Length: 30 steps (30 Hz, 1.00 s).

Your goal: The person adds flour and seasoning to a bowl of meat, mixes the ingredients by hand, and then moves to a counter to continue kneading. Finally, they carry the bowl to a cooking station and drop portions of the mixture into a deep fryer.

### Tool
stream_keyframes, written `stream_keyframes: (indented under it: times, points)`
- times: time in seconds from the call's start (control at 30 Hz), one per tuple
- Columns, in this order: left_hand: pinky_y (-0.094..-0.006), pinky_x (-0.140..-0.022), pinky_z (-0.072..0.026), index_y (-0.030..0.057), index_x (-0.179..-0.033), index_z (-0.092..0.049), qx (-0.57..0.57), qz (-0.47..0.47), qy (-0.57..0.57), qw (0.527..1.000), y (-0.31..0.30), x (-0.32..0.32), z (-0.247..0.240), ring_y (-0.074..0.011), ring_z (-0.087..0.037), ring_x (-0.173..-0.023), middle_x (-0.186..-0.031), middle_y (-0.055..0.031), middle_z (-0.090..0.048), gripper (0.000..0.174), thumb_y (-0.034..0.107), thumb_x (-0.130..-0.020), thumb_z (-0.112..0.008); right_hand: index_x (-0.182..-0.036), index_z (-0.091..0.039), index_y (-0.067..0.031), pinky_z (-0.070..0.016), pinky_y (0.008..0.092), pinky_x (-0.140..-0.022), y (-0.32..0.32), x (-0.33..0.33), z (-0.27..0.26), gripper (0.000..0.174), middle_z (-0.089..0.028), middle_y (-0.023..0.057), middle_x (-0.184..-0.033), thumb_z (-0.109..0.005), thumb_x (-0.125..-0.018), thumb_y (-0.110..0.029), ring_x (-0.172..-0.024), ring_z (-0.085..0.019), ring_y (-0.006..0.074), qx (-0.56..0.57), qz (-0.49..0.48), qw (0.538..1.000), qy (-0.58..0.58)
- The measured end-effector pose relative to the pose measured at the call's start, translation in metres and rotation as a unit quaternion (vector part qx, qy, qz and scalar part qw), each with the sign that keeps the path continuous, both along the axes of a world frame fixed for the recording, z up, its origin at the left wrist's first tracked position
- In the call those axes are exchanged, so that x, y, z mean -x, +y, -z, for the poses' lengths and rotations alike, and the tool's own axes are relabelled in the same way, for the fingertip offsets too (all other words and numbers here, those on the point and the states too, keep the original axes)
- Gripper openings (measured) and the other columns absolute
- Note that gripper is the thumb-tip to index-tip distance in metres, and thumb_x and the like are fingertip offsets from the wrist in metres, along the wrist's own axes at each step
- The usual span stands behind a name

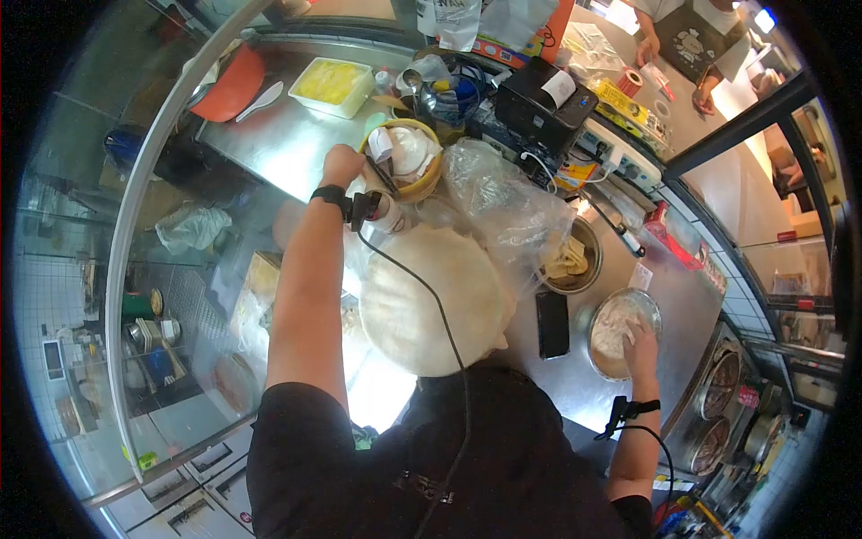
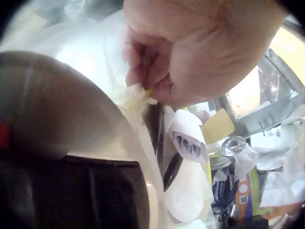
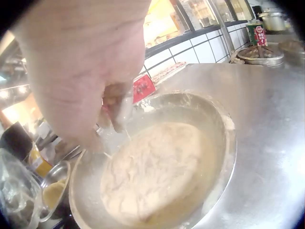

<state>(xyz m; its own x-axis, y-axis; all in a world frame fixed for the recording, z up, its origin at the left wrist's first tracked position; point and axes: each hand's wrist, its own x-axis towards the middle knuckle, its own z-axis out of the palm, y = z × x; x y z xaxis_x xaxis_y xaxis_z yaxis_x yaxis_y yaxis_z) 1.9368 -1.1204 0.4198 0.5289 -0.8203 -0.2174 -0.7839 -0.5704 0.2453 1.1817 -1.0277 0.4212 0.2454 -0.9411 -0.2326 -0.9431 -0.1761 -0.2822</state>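
Observation:
My left hand [image 1: 342, 165] is at the left rim of a yellow basket [image 1: 434, 172] holding white items and a paper roll. In the left wrist view the curled fingers of my left hand [image 2: 159, 62] pinch a whitish-yellow scrap [image 2: 136, 99], beside dark handles [image 2: 156, 129] and the paper roll [image 2: 187, 133]. My right hand [image 1: 640, 346] is over a metal bowl [image 1: 596, 357] of pale, wet mixture [image 1: 612, 331]. The right wrist view shows my right hand [image 3: 86, 81] with fingers pointing down, thin strands hanging from them above the mixture [image 3: 152, 167].
A large pale round cover [image 1: 431, 301] lies before my body. Around it are a clear plastic bag [image 1: 503, 202], a black phone [image 1: 553, 325] and a metal bowl with yellowish pieces [image 1: 569, 260]. A white tub [image 1: 334, 87] and a black printer [image 1: 543, 103] stand farther back; round pans [image 1: 721, 386] are at right.

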Motion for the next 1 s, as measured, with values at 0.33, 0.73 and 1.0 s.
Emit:
stream_keyframes:
  times: [0.33, 0.73, 1.0]
  points:
    - [-0.0486, -0.084, -0.0559, -0.0063, -0.083, -0.073, 0.139, -0.05, -0.09, 0.985, -0.007, 0.021, -0.033, -0.0443, -0.07, -0.088, -0.086, -0.0314, -0.069, 0.038, 0.029, -0.078, -0.062, -0.107, -0.068, -0.0036, -0.0517, 0.0464, -0.087, -0.003, -0.009, -0.003, 0.022, -0.067, 0.0192, -0.107, -0.071, -0.086, -0.011, -0.099, -0.064, 0.0396, 0.039, 0.049, 0.998, -0.017]
    - [-0.0482, -0.075, -0.0557, -0.0026, -0.075, -0.073, 0.128, 0.027, -0.075, 0.989, 0.053, 0.038, -0.153, -0.0391, -0.071, -0.078, -0.075, -0.0238, -0.07, 0.034, 0.03, -0.08, -0.064, -0.097, -0.064, -0.002, -0.0516, 0.0479, -0.082, -0.021, 0.021, 0.02, 0.023, -0.067, 0.0219, -0.095, -0.074, -0.077, -0.006, -0.093, -0.065, 0.0419, -0.011, 0.033, 0.997, -0.071]
    - [-0.0429, -0.065, -0.0557, -0.0024, -0.085, -0.072, 0.093, 0.035, 0.035, 0.994, 0.182, 0.12, -0.154, -0.0332, -0.07, -0.065, -0.07, -0.0196, -0.069, 0.025, 0.021, -0.082, -0.065, -0.101, -0.066, -0.0021, -0.0541, 0.0443, -0.083, -0.019, 0.017, 0.02, 0.026, -0.07, 0.0209, -0.096, -0.075, -0.078, -0.006, -0.092, -0.068, 0.0377, -0.027, 0.021, 0.996, -0.082]
